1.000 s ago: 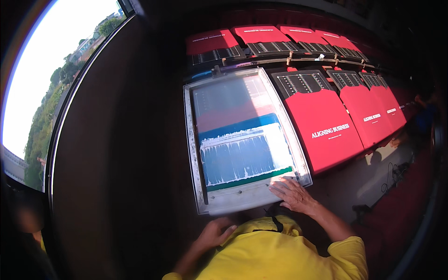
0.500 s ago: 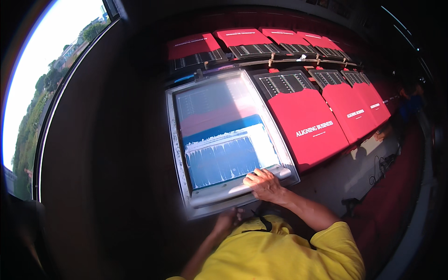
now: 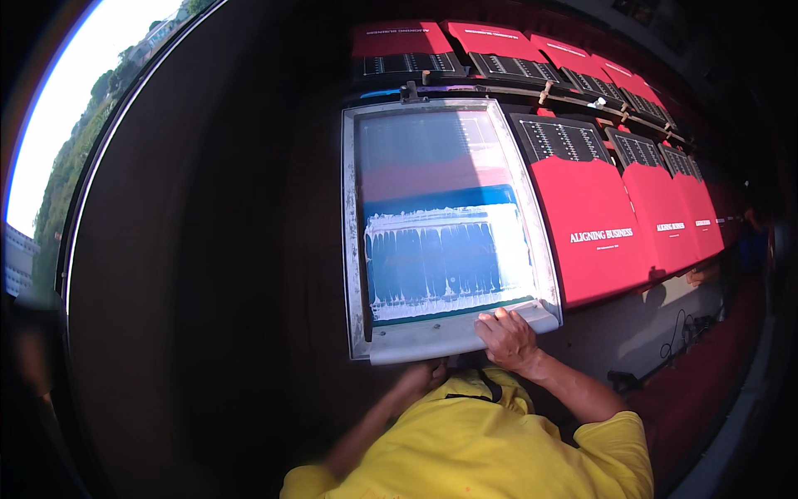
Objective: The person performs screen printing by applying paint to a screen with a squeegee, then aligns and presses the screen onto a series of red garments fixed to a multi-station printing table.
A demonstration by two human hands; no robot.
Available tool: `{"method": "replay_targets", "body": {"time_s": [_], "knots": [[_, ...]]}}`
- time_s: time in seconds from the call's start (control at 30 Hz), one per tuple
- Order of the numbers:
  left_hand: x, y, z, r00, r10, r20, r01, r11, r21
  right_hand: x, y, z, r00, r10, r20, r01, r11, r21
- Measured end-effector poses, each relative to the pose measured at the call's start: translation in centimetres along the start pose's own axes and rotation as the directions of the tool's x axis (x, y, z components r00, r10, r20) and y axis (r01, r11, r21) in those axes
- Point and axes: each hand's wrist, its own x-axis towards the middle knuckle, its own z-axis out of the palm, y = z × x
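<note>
My right hand [image 3: 509, 339] is closed over the right part of a long pale squeegee [image 3: 407, 344], which lies across the near end of a screen-printing frame [image 3: 352, 249]. The frame's mesh [image 3: 432, 270] is blue in its near half, with streaks of white ink and a thick white band along the right side and near end. Through the clearer far half, a red cloth shows on a dark board. Just below the frame's near edge, my left hand [image 3: 431, 376] is curled in shadow; what it holds, if anything, is hidden.
Red fabric pieces [image 3: 594, 220] with white print lie on black boards [image 3: 565, 140] to the right. A second row of red pieces [image 3: 490, 40] runs behind a rail [image 3: 515, 87]. A window [image 3: 91, 100] is at the left; cables [image 3: 686, 328] lie at the lower right.
My right hand has drawn the squeegee to the frame's near edge, baring a white ink band on the mesh. The whole scene sits further right in view. My left hand stays below the frame.
</note>
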Motion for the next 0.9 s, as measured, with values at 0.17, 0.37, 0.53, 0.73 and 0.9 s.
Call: {"method": "replay_targets", "body": {"time_s": [0.17,0.37,0.53,0.73,0.9], "knots": [[0.3,0.0,-1.1,0.983,0.001,0.182,0.019,0.994,-0.111,2.8,1.7,1.2,1.000,0.024,0.019,-0.024,1.000,0.012],[0.8,0.2,-1.8,0.973,-0.033,0.230,0.063,0.990,-0.125,2.3,1.7,0.6,0.998,0.026,0.058,-0.032,0.995,0.099],[-1.2,0.8,-0.5,0.992,0.077,0.101,-0.094,0.980,0.174,2.1,1.1,0.4,0.996,0.024,0.084,-0.031,0.996,0.084],[-11.4,7.5,1.7,0.480,0.694,0.537,-0.310,-0.438,0.844,1.7,1.6,0.8,0.997,0.036,0.067,-0.043,0.994,0.097],[-8.1,10.7,-0.1,0.611,0.617,0.496,0.043,-0.651,0.758,1.7,1.7,0.1,1.000,0.028,-0.002,-0.027,0.987,0.161]]}}
